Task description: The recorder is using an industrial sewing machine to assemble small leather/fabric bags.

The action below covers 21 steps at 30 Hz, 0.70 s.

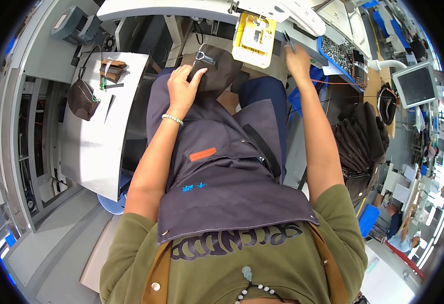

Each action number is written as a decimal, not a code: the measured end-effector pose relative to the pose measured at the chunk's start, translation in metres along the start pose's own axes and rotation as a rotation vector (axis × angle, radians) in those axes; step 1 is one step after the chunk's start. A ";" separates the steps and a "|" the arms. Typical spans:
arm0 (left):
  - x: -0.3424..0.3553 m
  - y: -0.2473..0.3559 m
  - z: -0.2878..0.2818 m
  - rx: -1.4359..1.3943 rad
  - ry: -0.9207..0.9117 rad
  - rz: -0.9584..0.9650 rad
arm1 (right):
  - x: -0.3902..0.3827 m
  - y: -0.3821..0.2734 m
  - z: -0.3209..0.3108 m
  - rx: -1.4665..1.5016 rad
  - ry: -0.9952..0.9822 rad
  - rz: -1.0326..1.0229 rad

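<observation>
A dark brown bag piece [214, 76] rests over my lap, with a metal ring fitting [204, 57] on top. My left hand [184, 86] grips the piece beside that fitting, thumb and fingers curled on it. Up at the right, my right hand [298, 63] holds a slim dark tool, apparently tweezers [289, 41], slightly blurred, just left of a blue tray of small metal parts [336, 55]. Between my hands and farther forward is a yellow machine plate [255, 50] with metal fittings on it.
A pale side table [95, 152] at the left holds dark leather pieces [82, 96] and brown strips [111, 71]. The machine bench [156, 7] spans the top. A monitor [414, 86] and stacked dark pieces [359, 137] are at the right. Two co-workers [404, 238] sit far right.
</observation>
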State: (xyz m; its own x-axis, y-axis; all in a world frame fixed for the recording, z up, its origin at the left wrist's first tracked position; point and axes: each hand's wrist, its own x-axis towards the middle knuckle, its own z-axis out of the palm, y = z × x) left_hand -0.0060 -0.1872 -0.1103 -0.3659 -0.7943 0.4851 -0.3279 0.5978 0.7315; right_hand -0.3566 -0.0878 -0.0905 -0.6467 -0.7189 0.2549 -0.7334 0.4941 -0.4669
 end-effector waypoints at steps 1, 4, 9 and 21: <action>0.001 -0.001 0.009 -0.075 -0.026 -0.021 | -0.008 0.007 0.002 0.137 -0.122 0.090; -0.004 -0.005 0.015 -0.196 -0.147 -0.143 | -0.059 -0.031 0.013 0.723 -0.278 0.121; -0.005 -0.006 0.009 -0.187 -0.113 -0.120 | -0.082 -0.089 -0.001 0.575 -0.519 -0.069; 0.001 -0.009 -0.008 -0.207 -0.193 -0.266 | -0.072 -0.170 0.013 0.859 -0.650 -0.125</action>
State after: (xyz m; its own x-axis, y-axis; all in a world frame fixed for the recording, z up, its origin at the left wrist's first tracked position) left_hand 0.0034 -0.1945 -0.1129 -0.4551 -0.8719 0.1809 -0.2580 0.3235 0.9104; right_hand -0.1829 -0.1267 -0.0408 -0.1566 -0.9869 -0.0375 -0.2311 0.0736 -0.9701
